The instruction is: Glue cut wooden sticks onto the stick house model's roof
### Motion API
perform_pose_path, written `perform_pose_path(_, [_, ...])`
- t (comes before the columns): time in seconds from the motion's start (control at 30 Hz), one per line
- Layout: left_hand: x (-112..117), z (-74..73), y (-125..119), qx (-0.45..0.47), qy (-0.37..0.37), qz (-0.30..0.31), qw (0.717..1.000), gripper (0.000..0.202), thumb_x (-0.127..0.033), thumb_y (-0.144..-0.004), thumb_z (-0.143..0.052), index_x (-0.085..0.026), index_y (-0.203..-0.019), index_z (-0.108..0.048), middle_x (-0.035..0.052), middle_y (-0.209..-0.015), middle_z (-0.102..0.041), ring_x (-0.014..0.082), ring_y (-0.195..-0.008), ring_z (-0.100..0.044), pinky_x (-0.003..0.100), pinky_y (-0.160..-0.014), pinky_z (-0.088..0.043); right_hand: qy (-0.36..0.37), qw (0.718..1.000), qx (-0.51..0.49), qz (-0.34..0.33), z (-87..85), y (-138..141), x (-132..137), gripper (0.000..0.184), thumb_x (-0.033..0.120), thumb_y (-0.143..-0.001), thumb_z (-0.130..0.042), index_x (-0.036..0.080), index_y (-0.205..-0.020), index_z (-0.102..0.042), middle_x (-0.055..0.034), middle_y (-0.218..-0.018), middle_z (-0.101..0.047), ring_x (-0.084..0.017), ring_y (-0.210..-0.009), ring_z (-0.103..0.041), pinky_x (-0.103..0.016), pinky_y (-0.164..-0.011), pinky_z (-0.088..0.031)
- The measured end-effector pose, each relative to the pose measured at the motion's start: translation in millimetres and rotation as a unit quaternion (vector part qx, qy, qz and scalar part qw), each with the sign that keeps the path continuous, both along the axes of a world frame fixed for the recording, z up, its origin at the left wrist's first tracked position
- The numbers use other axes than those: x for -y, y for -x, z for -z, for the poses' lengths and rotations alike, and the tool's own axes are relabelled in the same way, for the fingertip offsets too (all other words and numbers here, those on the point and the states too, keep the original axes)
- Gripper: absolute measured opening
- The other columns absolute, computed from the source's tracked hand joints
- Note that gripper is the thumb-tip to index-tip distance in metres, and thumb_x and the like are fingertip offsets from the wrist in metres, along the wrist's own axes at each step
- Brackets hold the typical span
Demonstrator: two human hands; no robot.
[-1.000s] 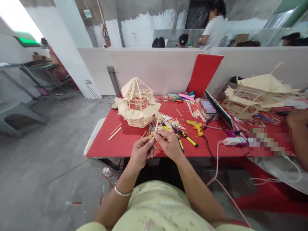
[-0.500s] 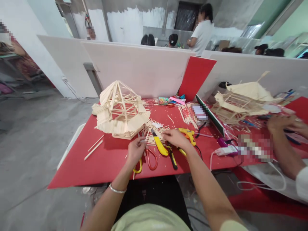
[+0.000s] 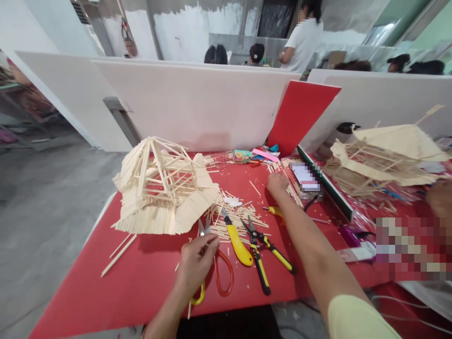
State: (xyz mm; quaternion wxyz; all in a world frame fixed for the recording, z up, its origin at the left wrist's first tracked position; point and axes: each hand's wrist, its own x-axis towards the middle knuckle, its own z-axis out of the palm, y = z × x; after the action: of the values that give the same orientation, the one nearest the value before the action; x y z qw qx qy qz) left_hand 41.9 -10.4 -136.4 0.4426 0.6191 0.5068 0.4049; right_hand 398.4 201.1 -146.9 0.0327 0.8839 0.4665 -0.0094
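Observation:
My left hand [image 3: 199, 259] is closed in a pinch over the scissors [image 3: 223, 275], which have one red and one yellow handle loop; what the fingertips hold, if anything, is too small to make out. My right hand [image 3: 277, 184] reaches far forward to a bundle of thin wooden sticks [image 3: 292, 190], its fingers mostly hidden behind the knuckles. Between my arms lie a yellow cutter knife [image 3: 237, 242] and black-and-yellow pruning shears [image 3: 262, 252] with spread handles. Behind them is a loose heap of short stick pieces [image 3: 221, 230].
A model house of sticks [image 3: 165, 193] stands at the left, beside loose sticks [image 3: 119, 254]. A yellow glue gun [image 3: 275, 211] lies partly under my right forearm. Further right are a phone [image 3: 306, 177], a green-edged board [image 3: 326, 186] and another stick model [image 3: 381, 160]. White panels [image 3: 190, 103] close off the back.
My right hand has left the stick heap near the shears and moved forward and right to the stick bundle. My left hand stays by the scissors. The view has shifted.

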Motion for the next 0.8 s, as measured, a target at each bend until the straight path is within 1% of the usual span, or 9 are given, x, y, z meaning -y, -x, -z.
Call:
perform_pose_path(0.13, [-5, -2.7, -3, 0.014, 0.0, 0.019, 1.0, 0.023, -0.036, -0.089, -0.061, -0.019, -0.096, -0.075, 0.0062, -0.086, -0.076, 0.0197, -0.077, -0.071, 0.025, -0.068, -0.055, 0.011, 0.999, -0.018, 0.026, -1.2, -12, -8, 0.039, 0.038, -0.093, -0.06, 0.016, -0.125, -0.057, -0.01, -0.125, -0.059, -0.022, -0.106, -0.061, -0.043, -0.089, -0.054])
perform_pose_path(0.27, [-1, -5.2, -6, 0.033, 0.01, 0.031, 0.999, 0.026, -0.038, -0.089, -0.06, -0.019, -0.096, -0.075, 0.0058, -0.083, -0.075, 0.0197, -0.074, -0.069, 0.027, -0.069, -0.055, -0.001, 0.998, -0.057, 0.027, -15.3, -16, 5, 0.039, 0.038, -0.093, -0.06, 0.017, -0.126, -0.056, -0.0092, -0.125, -0.059, -0.021, -0.106, -0.061, -0.043, -0.089, -0.054])
perform_pose_path(0.4, [7, -13.7, -2, 0.033, 0.004, 0.019, 0.999, 0.027, -0.04, -0.088, -0.06, -0.02, -0.093, -0.077, 0.0051, -0.075, -0.073, 0.0176, -0.062, -0.064, 0.025, -0.057, -0.051, -0.061, 0.991, -0.117, 0.001, -47.6, -7, 30, 0.033, 0.035, -0.094, -0.058, 0.011, -0.116, -0.062, -0.015, -0.119, -0.063, -0.025, -0.107, -0.062, -0.043, -0.091, -0.052])
perform_pose_path(0.5, [16, -24.8, 3, 0.047, -0.012, 0.001, 0.999, 0.027, -0.041, -0.088, -0.06, -0.02, -0.09, -0.077, 0.0052, -0.072, -0.071, 0.0168, -0.059, -0.061, 0.025, -0.054, -0.049, -0.137, 0.973, -0.176, -0.061, -81.7, 19, 61, 0.033, 0.033, -0.098, -0.044, 0.009, -0.107, -0.065, -0.0185, -0.109, -0.068, -0.024, -0.105, -0.064, -0.036, -0.09, -0.05])
perform_pose_path(0.6, [27, -41.5, 9, 0.085, -0.032, -0.028, 0.995, 0.025, -0.04, -0.087, -0.062, -0.019, -0.087, -0.076, 0.0064, -0.076, -0.071, 0.0174, -0.064, -0.062, 0.025, -0.057, -0.049, -0.193, 0.935, -0.256, -0.149, -110.3, 76, 117, 0.042, 0.044, -0.102, -0.029, 0.016, -0.119, -0.055, -0.0098, -0.101, -0.072, -0.015, -0.085, -0.068, -0.025, -0.072, -0.052])
perform_pose_path(0.63, [31, -48.3, 12, 0.103, -0.04, -0.042, 0.993, 0.025, -0.04, -0.087, -0.062, -0.019, -0.089, -0.076, 0.007, -0.08, -0.071, 0.018, -0.067, -0.063, 0.025, -0.058, -0.05, -0.205, 0.913, -0.297, -0.19, -116.2, 101, 142, 0.041, 0.048, -0.101, -0.03, 0.02, -0.118, -0.054, -0.0063, -0.097, -0.072, -0.013, -0.077, -0.068, -0.023, -0.065, -0.051])
perform_pose_path(0.7, [39, -62.3, 21, 0.143, -0.057, -0.071, 0.986, 0.026, -0.04, -0.088, -0.062, -0.02, -0.096, -0.076, 0.0082, -0.092, -0.073, 0.0198, -0.077, -0.066, 0.026, -0.064, -0.052, -0.222, 0.8, -0.465, -0.306, -121.0, 157, 193, 0.033, 0.051, -0.095, -0.048, 0.021, -0.106, -0.057, -0.0039, -0.088, -0.072, -0.013, -0.065, -0.065, -0.023, -0.058, -0.049])
perform_pose_path(0.73, [43, -68.7, 27, 0.162, -0.065, -0.083, 0.981, 0.027, -0.04, -0.088, -0.062, -0.021, -0.099, -0.076, 0.0088, -0.098, -0.073, 0.0209, -0.083, -0.067, 0.027, -0.068, -0.053, -0.211, 0.764, -0.503, -0.345, -120.3, 185, 217, 0.028, 0.049, -0.093, -0.053, 0.023, -0.1, -0.059, -0.0017, -0.082, -0.071, -0.013, -0.062, -0.063, -0.024, -0.058, -0.049])
perform_pose_path(0.8, [50, -78.9, 41, 0.195, -0.07, -0.102, 0.973, 0.028, -0.041, -0.088, -0.062, -0.02, -0.099, -0.076, 0.0098, -0.103, -0.072, 0.0225, -0.09, -0.067, 0.029, -0.075, -0.054, -0.202, 0.738, -0.522, -0.376, -114.5, 236, 254, 0.021, 0.044, -0.092, -0.057, 0.023, -0.094, -0.062, 0.0013, -0.071, -0.068, -0.012, -0.057, -0.061, -0.023, -0.056, -0.048])
